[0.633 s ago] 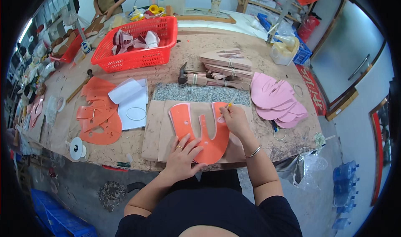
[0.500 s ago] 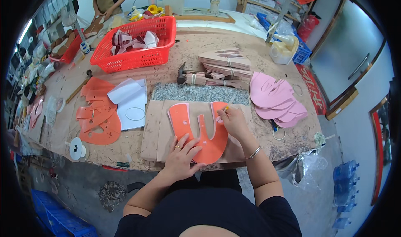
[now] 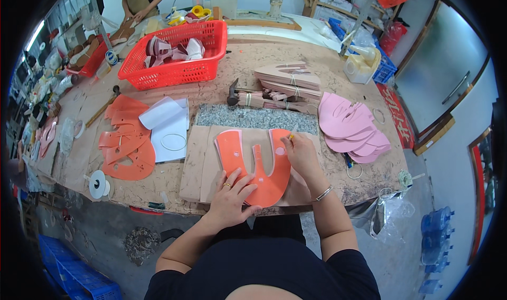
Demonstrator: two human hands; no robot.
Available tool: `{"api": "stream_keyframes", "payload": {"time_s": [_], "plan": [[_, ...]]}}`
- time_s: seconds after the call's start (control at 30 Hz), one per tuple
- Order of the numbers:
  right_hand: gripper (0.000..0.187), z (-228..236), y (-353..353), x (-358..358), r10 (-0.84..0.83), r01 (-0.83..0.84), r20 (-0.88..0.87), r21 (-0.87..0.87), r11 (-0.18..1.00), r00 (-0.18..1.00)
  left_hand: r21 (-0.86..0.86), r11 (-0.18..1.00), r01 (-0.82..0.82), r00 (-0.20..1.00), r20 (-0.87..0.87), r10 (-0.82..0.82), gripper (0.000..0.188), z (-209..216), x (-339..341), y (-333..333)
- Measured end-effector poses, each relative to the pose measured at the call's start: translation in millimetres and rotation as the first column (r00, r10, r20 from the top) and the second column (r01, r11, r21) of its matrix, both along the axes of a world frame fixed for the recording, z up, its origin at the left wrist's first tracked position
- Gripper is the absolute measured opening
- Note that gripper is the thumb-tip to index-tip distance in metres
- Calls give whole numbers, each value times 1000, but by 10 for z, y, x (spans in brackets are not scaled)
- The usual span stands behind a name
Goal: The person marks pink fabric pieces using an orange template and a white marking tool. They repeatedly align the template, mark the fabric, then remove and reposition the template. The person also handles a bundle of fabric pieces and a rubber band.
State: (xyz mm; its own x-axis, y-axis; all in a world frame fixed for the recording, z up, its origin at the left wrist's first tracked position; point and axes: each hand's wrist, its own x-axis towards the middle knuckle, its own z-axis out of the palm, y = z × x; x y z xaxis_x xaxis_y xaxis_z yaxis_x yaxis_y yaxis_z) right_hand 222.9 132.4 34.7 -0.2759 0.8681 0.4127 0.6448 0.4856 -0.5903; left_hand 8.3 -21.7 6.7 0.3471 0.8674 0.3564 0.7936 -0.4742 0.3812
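Observation:
An orange shoe-upper template [image 3: 269, 186] with a forked shape lies over a pink piece, whose edge peeks out along the left prong. Under them is a stack of beige sheets [image 3: 196, 165]. My left hand [image 3: 231, 197] presses on the template's lower left, fingers spread flat. At the right prong, my right hand [image 3: 303, 154] pinches a slim pen-like tool [image 3: 292, 136] with a yellow part, beside a round hole in the template. Its working tip is hidden by the fingers.
Orange templates [image 3: 129, 160] and white paper [image 3: 171, 136] lie left; pink pieces [image 3: 346, 120] right. Behind are a speckled stone slab [image 3: 253, 117], a hammer [image 3: 233, 93], bundled beige pieces [image 3: 288, 78] and a red basket [image 3: 174, 78]. Another person [image 3: 142, 1] stands at the far left.
My right hand has shifted slightly on the right prong, showing the hole there more clearly. My left hand stays on the template. The whole view has moved a little.

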Motion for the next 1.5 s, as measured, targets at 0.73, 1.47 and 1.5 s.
{"api": "stream_keyframes", "payload": {"time_s": [0.73, 1.47, 1.5], "plan": [[20, 57, -617, -224, 301, -309, -69, -183, 933, 951, -36, 999, -2, 1000, -14, 2, 59, 1, -8, -2], [20, -29, -1042, 176, 505, -508, 107, 1, 862, 857, -24, 955, -296, 117, 991, 61, 38, 153, -923, 74], [19, -10, -1042, 167, 500, -502, 104, -13, 865, 860, -25, 953, -301, 96, 994, 56, 39, 150, -899, 68]]}}
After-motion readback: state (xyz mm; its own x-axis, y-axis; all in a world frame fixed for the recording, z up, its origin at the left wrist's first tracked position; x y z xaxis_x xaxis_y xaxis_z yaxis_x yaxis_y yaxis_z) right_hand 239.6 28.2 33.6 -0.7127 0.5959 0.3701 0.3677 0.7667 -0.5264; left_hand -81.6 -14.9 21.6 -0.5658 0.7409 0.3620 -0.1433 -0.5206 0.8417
